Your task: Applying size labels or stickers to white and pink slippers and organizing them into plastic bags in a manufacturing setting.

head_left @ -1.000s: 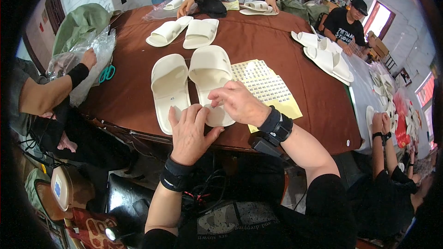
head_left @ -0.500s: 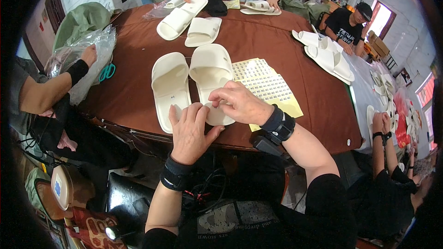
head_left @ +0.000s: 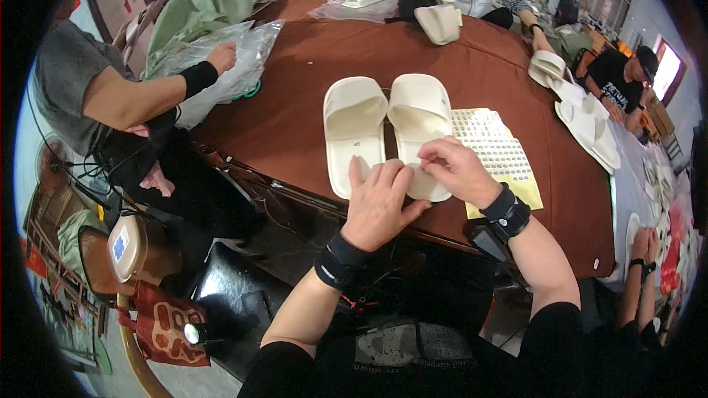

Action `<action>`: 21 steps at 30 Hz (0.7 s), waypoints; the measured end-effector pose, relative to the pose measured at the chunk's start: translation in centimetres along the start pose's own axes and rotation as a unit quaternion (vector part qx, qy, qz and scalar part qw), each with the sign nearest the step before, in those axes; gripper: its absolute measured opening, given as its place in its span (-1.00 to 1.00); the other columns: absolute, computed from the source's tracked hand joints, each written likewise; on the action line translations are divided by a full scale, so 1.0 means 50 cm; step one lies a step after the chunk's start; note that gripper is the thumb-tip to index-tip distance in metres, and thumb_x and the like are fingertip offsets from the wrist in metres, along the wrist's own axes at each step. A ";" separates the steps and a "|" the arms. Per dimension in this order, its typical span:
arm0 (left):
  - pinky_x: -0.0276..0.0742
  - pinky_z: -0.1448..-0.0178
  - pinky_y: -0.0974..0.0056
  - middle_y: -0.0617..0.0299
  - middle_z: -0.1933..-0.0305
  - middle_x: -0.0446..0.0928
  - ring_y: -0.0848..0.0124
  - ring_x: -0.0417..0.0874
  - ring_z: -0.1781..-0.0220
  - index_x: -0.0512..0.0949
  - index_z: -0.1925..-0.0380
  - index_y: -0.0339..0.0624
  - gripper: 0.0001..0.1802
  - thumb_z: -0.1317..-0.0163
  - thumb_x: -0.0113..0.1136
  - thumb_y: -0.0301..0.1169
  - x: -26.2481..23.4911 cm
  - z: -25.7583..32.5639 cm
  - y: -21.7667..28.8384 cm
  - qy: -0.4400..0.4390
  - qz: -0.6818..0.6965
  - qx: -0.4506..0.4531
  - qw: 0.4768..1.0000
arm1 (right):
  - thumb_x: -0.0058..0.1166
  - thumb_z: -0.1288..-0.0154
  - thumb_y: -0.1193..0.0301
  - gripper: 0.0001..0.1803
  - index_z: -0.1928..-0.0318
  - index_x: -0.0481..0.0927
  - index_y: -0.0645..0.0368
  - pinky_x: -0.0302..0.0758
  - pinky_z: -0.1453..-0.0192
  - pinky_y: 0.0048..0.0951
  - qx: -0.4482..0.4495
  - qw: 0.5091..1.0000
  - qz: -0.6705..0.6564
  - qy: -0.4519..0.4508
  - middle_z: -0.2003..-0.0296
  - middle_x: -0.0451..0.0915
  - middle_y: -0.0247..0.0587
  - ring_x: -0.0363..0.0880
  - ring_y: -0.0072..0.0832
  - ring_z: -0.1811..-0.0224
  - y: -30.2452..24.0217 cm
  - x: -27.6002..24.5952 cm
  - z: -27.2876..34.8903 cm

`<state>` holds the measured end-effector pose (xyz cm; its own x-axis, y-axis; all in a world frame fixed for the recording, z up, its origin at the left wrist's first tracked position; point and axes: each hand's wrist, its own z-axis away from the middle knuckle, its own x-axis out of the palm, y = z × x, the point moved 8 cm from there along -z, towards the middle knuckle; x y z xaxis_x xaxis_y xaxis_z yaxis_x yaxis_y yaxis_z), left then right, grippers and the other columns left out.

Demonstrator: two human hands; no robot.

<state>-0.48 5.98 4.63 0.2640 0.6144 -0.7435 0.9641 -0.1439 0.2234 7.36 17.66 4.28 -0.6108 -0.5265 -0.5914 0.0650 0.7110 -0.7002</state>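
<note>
Two cream slide slippers lie side by side on the brown tabletop, toes pointing away from me. A small printed label sits on the insole of the left slipper [head_left: 341, 169]. My left hand [head_left: 377, 205] rests across the heel ends with its fingers spread, touching both slippers. Over the heel of the right slipper [head_left: 419, 96], my right hand [head_left: 463, 175] has thumb and fingertips pinched together; anything between them is too small to see. Sheets of small printed stickers [head_left: 495, 158] on yellowish backing lie beside the right slipper, next to my right hand.
Across the brown table [head_left: 295, 121], a person handles more slippers [head_left: 436, 23]. Another person at the left has a hand by clear plastic bags [head_left: 251, 48], near teal-handled scissors [head_left: 252, 90]. Further slippers [head_left: 586, 129] line the right side, where other people sit.
My view has turned left, so everything sits further right. The person opposite has lifted slippers off the table. My hands keep almost the same pose on my pair.
</note>
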 end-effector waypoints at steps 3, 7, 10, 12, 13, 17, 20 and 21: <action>0.05 -0.27 -0.19 0.19 0.06 0.45 0.26 0.48 0.00 0.45 0.12 -0.14 -0.43 0.06 0.38 -0.07 0.002 0.006 -0.006 0.005 -0.001 -0.002 1.000 | 0.02 -0.23 0.59 -0.82 0.14 0.52 0.27 0.53 0.06 -0.47 0.018 0.999 -0.043 0.015 0.27 0.48 -0.16 0.60 -0.41 0.21 0.004 0.000 -0.003; 0.04 -0.29 -0.18 0.19 0.05 0.46 0.27 0.49 -0.02 0.46 0.11 -0.12 -0.44 0.04 0.37 -0.07 0.002 -0.003 -0.005 -0.007 0.010 -0.005 1.000 | 0.04 -0.24 0.60 -0.84 0.15 0.51 0.28 0.52 0.03 -0.50 0.066 0.996 -0.062 0.013 0.26 0.56 -0.21 0.58 -0.54 0.16 0.001 -0.013 -0.004; 0.04 -0.33 -0.19 0.18 0.05 0.48 0.20 0.48 -0.07 0.46 0.08 -0.10 -0.57 -0.06 0.32 -0.23 -0.004 -0.004 -0.023 0.012 0.068 -0.051 0.996 | 0.05 -0.25 0.59 -0.84 0.15 0.50 0.29 0.50 0.02 -0.52 0.052 0.986 -0.157 0.022 0.26 0.58 -0.27 0.55 -0.60 0.16 -0.008 -0.011 -0.004; 0.09 -0.31 -0.09 0.19 0.11 0.50 0.18 0.49 -0.03 0.49 0.12 -0.12 -0.68 -0.09 0.27 -0.37 -0.018 -0.007 -0.037 0.059 0.090 -0.088 0.990 | 0.05 -0.25 0.60 -0.85 0.16 0.50 0.29 0.50 0.01 -0.54 0.079 0.974 -0.214 0.009 0.26 0.57 -0.32 0.55 -0.62 0.16 -0.003 -0.003 -0.008; 0.13 -0.28 -0.02 0.19 0.14 0.51 0.19 0.49 0.00 0.50 0.15 -0.13 -0.71 -0.10 0.25 -0.42 -0.026 -0.008 -0.043 0.085 0.094 -0.094 0.987 | 0.04 -0.25 0.60 -0.85 0.15 0.49 0.28 0.49 0.02 -0.55 0.087 0.964 -0.251 0.006 0.26 0.57 -0.32 0.54 -0.62 0.16 0.003 0.002 -0.010; 0.23 -0.12 0.18 0.19 0.23 0.51 0.22 0.49 0.10 0.54 0.23 -0.16 -0.78 -0.07 0.23 -0.52 -0.032 -0.018 -0.034 0.118 0.141 -0.094 0.978 | 0.00 -0.24 0.63 -0.79 0.10 0.45 0.24 0.47 -0.02 -0.56 0.104 0.951 -0.292 -0.020 0.24 0.55 -0.33 0.52 -0.63 0.14 0.006 0.002 -0.008; 0.24 -0.12 0.17 0.19 0.24 0.52 0.22 0.50 0.12 0.54 0.26 -0.16 -0.80 -0.06 0.23 -0.53 -0.029 -0.021 -0.018 0.115 0.155 -0.084 0.978 | 0.04 -0.25 0.60 -0.82 0.12 0.46 0.26 0.49 0.05 -0.59 0.091 0.950 -0.298 -0.010 0.28 0.56 -0.33 0.53 -0.65 0.18 0.001 -0.003 -0.006; 0.24 -0.12 0.17 0.19 0.24 0.52 0.22 0.50 0.12 0.54 0.26 -0.16 -0.80 -0.06 0.23 -0.53 -0.026 -0.022 -0.013 0.115 0.155 -0.084 0.978 | 0.03 -0.25 0.61 -0.82 0.12 0.46 0.26 0.49 0.06 -0.58 0.088 0.948 -0.305 -0.010 0.28 0.56 -0.33 0.53 -0.65 0.18 -0.001 -0.003 -0.006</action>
<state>-1.50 6.13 6.16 0.5107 0.7225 -0.4661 0.8149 -0.2339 0.5303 7.23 17.84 4.52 -0.5621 -0.8248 -0.0613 -0.1638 0.1837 -0.9692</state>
